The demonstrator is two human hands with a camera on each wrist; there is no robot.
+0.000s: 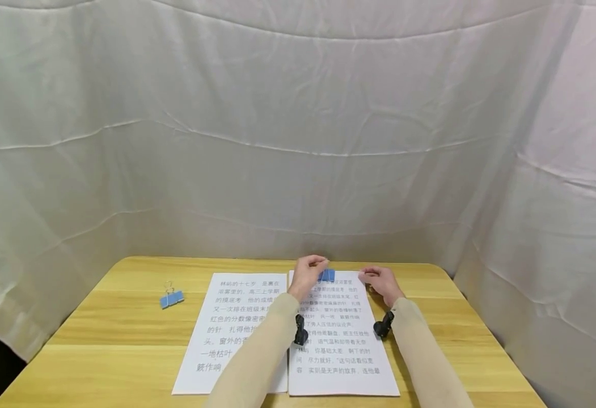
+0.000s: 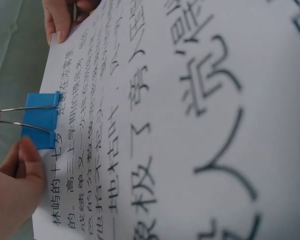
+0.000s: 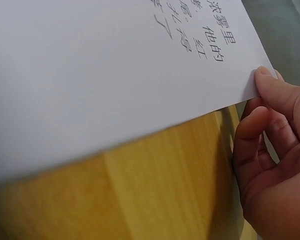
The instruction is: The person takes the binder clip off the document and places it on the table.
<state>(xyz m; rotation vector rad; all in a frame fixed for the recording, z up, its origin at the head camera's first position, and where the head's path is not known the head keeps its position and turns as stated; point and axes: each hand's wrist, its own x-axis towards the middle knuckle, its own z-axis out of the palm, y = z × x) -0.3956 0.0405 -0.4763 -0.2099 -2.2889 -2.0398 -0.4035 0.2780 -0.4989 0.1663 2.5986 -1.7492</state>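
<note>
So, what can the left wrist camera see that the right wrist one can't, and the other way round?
Only the left wrist view shows the blue clip on the edge of the printed page, with its wire handle, and the left hand holding it.

Only the right wrist view shows the wooden tabletop beside the page.

Both share part of the printed page, the right hand at its corner, and some grey cloth behind.

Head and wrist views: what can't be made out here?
Head view: some text on the left sheet, hidden by the left sleeve.
Left wrist view: the handle end of the blue clip, covered by the left hand.
Right wrist view: underside grip of the right hand, hidden by the right sheet.
</note>
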